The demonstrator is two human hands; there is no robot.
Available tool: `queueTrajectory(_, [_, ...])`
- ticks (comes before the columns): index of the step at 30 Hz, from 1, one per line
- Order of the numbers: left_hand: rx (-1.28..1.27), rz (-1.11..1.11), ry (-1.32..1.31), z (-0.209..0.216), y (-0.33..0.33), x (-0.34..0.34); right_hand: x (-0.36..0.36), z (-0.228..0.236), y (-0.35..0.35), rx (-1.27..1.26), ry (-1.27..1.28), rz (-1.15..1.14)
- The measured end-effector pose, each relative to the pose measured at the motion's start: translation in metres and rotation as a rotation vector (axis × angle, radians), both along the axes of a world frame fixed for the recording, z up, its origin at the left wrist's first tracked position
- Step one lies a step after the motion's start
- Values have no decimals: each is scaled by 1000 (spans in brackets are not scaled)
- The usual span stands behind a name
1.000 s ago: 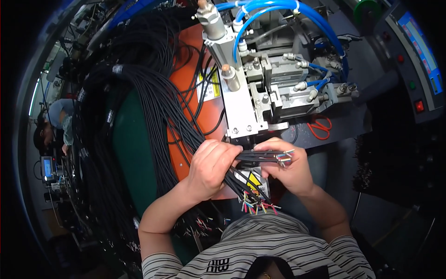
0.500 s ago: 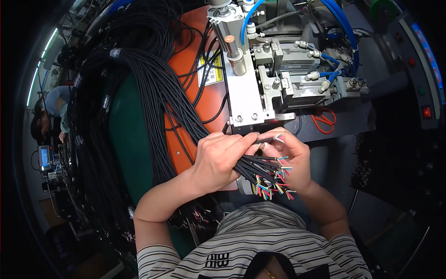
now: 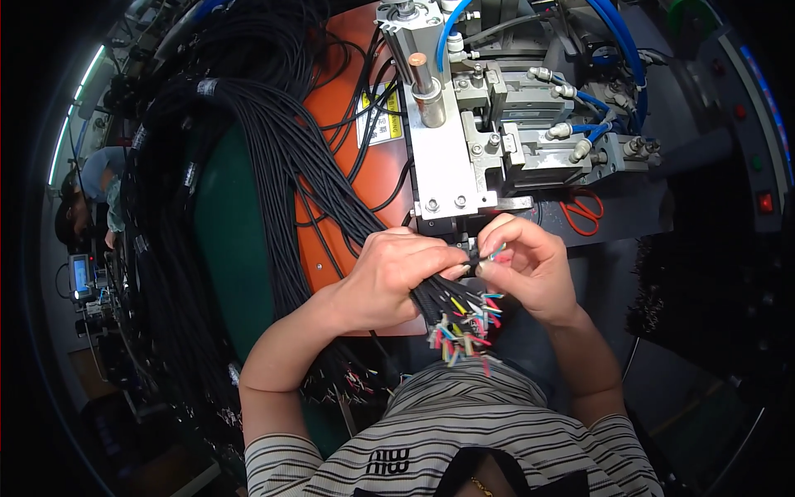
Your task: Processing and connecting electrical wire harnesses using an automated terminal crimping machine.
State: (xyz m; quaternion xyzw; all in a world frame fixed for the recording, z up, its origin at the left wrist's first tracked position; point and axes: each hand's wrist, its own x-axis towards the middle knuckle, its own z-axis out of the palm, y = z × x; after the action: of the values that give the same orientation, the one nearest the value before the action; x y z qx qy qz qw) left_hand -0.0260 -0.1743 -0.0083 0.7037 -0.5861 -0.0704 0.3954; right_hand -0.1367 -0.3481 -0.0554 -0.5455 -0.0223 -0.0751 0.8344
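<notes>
My left hand [image 3: 389, 277] is closed around a bundle of black cables [image 3: 437, 296], whose stripped ends fan out below it as short red, blue, yellow and white wires [image 3: 464, 327]. Between its thumb and forefinger, one cable [image 3: 474, 263] sticks out apart from the bundle. The fingers of my right hand [image 3: 534, 269] pinch the coloured wires at that cable's tip. Both hands work just in front of a metal clamping machine [image 3: 443, 161]. From my left hand, the long cables run up and left over an orange board [image 3: 319, 240].
Pneumatic cylinders with blue hoses [image 3: 638, 74] fill the back right. Red-handled scissors [image 3: 583, 214] lie on the grey machine base. A control panel [image 3: 762, 157] stands at the far right. More black cables [image 3: 157, 290] hang at left, where another person [image 3: 99, 182] sits farther off.
My right hand has shifted slightly right, and its fingertips now close on the wires of the single cable. The bundle's wire ends have swung left and down.
</notes>
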Motion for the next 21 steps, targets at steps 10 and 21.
queueTrajectory(10, [-10, 143, -246, -9, 2, -13, -2, 16, 5, 122, 204, -29])
queueTrajectory(21, [-37, 32, 29, -8, 1, 0, 3, 14, -6, -49, 65, 20])
